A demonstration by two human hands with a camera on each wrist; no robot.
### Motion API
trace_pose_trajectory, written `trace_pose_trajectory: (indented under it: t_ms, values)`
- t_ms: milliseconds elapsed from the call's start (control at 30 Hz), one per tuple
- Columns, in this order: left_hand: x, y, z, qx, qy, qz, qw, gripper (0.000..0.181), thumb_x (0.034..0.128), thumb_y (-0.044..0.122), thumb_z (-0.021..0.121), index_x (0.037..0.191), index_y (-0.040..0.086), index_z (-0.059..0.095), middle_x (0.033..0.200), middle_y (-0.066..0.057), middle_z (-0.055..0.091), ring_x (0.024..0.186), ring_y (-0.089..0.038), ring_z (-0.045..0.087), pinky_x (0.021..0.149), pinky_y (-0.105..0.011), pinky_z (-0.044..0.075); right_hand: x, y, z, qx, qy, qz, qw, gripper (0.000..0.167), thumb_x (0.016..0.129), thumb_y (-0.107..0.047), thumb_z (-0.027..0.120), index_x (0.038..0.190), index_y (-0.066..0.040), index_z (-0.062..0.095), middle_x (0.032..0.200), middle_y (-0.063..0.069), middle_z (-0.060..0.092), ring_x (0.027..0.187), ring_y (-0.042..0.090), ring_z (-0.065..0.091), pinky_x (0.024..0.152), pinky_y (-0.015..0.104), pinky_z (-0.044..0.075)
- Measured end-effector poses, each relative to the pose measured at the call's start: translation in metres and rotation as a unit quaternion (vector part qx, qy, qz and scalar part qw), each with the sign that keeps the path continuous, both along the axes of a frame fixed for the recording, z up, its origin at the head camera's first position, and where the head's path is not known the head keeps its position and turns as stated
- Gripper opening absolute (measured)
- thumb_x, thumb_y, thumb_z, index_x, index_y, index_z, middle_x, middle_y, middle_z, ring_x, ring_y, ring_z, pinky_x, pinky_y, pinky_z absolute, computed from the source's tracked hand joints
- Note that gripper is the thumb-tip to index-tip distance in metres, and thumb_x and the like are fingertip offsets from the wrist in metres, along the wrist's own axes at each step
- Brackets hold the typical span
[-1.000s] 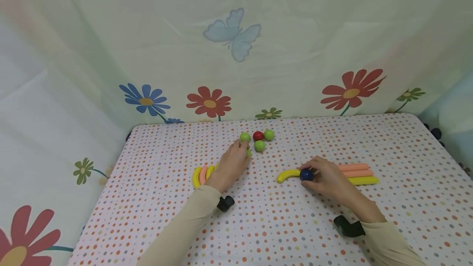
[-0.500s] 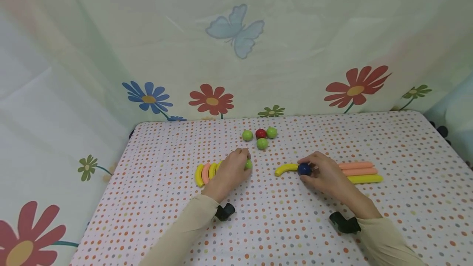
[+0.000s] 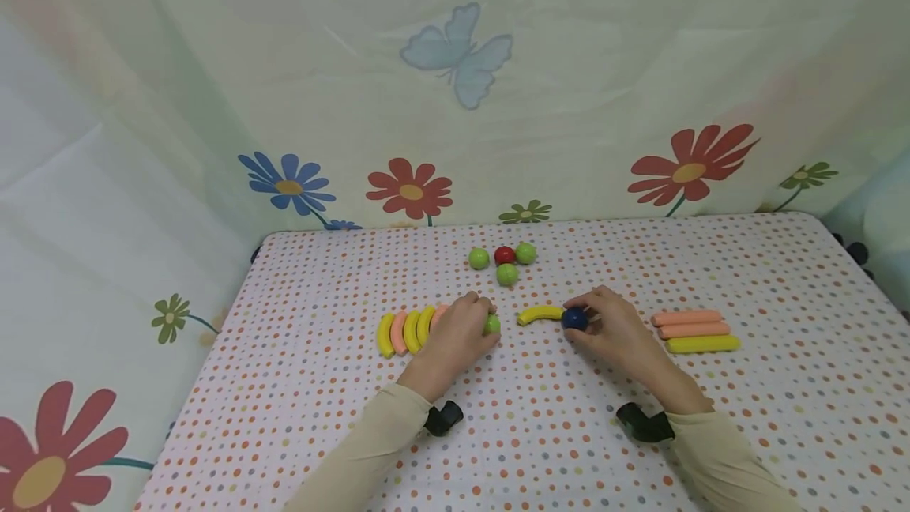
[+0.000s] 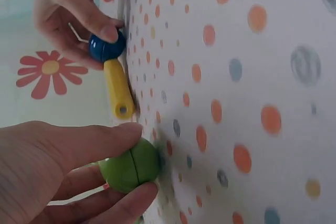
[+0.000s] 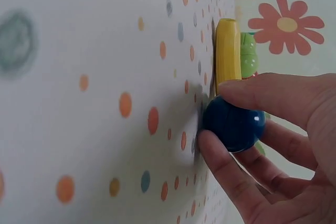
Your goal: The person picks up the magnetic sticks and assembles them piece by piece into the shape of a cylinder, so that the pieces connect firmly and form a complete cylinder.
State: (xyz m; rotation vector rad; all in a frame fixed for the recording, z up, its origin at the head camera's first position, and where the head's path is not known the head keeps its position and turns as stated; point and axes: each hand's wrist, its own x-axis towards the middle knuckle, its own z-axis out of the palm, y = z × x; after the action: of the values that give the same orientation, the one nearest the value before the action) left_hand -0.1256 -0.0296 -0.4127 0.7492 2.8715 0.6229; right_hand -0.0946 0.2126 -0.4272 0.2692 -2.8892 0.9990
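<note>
My left hand (image 3: pixel 455 336) pinches a green ball (image 3: pixel 492 325) at the right of a row of curved pieces; in the left wrist view thumb and fingers lie round the green ball (image 4: pixel 130 166). Between thumb and fingers my right hand (image 3: pixel 617 336) grips a dark blue ball (image 3: pixel 574 319). A curved yellow piece (image 3: pixel 540 314) touches the blue ball's left side and points toward the green ball, with a gap between. The right wrist view shows the blue ball (image 5: pixel 234 123) on the table against the yellow piece (image 5: pixel 228 51).
Curved yellow and pink pieces (image 3: pixel 411 332) stand in a row at the left, partly behind my left hand. A red ball (image 3: pixel 505 256) and several green balls (image 3: pixel 507 274) lie at the back. Two straight pink sticks (image 3: pixel 693 329) and a yellow one (image 3: pixel 703 344) lie at the right.
My left hand has come down from the balls at the back, carrying a green ball toward the right. My right hand, the blue ball and the yellow piece have shifted slightly left.
</note>
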Motion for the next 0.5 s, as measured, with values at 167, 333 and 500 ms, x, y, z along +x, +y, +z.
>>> trace_pose_trajectory:
  t_ms: [167, 333, 500]
  values:
    - [0.002, 0.011, -0.002, 0.019, -0.023, 0.014, 0.9995, 0.032, 0.0941, 0.018, 0.081, 0.119, 0.0, 0.071, 0.112, -0.01, 0.065, 0.085, -0.014, 0.056, 0.07, -0.021, 0.049, 0.001, -0.004, -0.001, -0.012, 0.004, 0.006, 0.9999, 0.033, 0.082, 0.003, 0.086, 0.111, 0.008, 0.071, 0.098, 0.017, 0.06, 0.085, 0.03, 0.067, 0.071, 0.039, 0.062]
    - [0.003, 0.018, -0.003, 0.043, -0.023, 0.012, 0.9987, 0.032, 0.0958, 0.018, 0.079, 0.119, -0.003, 0.069, 0.108, -0.01, 0.063, 0.082, -0.012, 0.054, 0.068, -0.018, 0.049, 0.001, -0.004, -0.003, -0.021, 0.015, 0.015, 0.9995, 0.032, 0.082, 0.003, 0.086, 0.11, 0.009, 0.07, 0.096, 0.016, 0.061, 0.085, 0.029, 0.067, 0.07, 0.037, 0.061]
    - [0.001, 0.022, -0.004, 0.041, -0.017, 0.005, 0.999, 0.032, 0.0959, 0.017, 0.079, 0.118, -0.004, 0.069, 0.106, -0.009, 0.063, 0.085, -0.013, 0.056, 0.071, -0.019, 0.051, 0.002, -0.003, -0.002, -0.022, 0.014, 0.014, 0.9996, 0.032, 0.082, 0.003, 0.086, 0.11, 0.009, 0.07, 0.096, 0.015, 0.06, 0.085, 0.029, 0.067, 0.07, 0.036, 0.061]
